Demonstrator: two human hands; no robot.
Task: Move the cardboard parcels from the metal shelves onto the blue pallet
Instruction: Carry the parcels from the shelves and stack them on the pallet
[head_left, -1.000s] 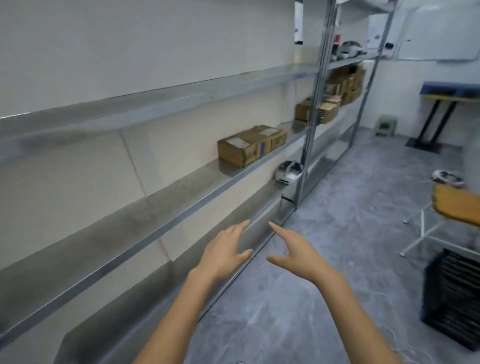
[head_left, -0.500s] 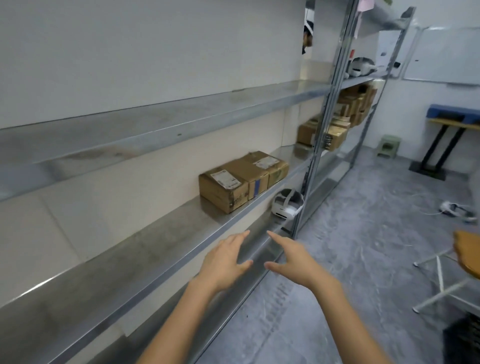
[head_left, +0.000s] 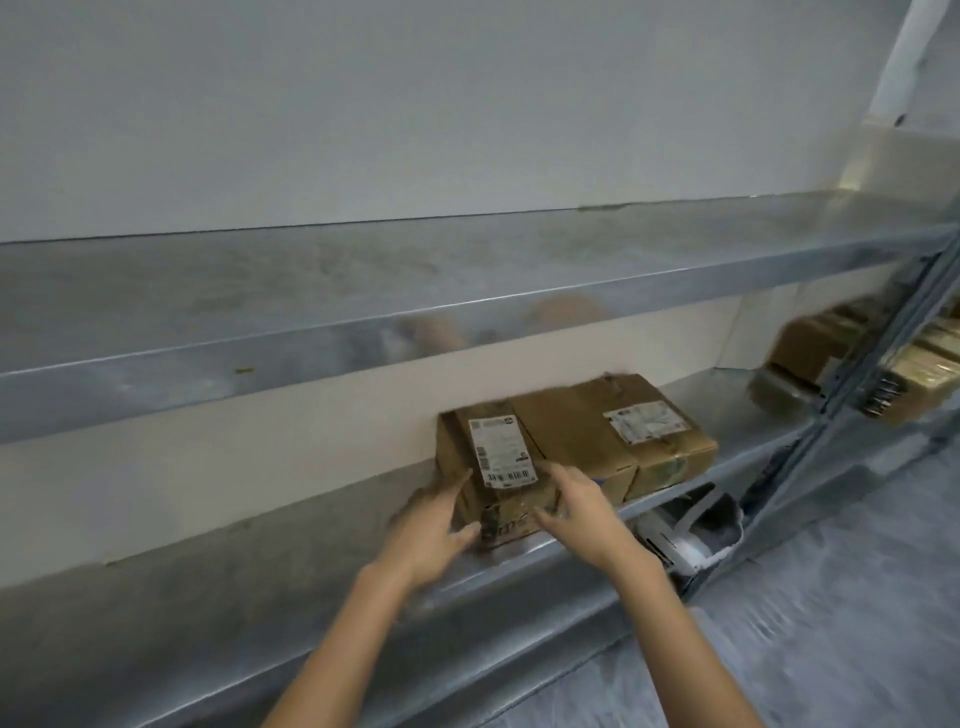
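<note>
Three cardboard parcels stand in a row on the middle metal shelf. The nearest parcel carries a white barcode label on top and rests on the shelf. My left hand presses its left side with the thumb at the lower front. On its right front corner lies my right hand, fingers over the top edge. Beside it sit a plain brown parcel and a labelled parcel. The blue pallet is out of view.
The upper metal shelf hangs just above the parcels. More parcels sit further right past a shelf upright. A white and grey device lies on the lower shelf under my right hand. Grey floor is at the right.
I have come close to the shelf. Both hands went from hanging open in the air to touching the two sides of the nearest parcel.
</note>
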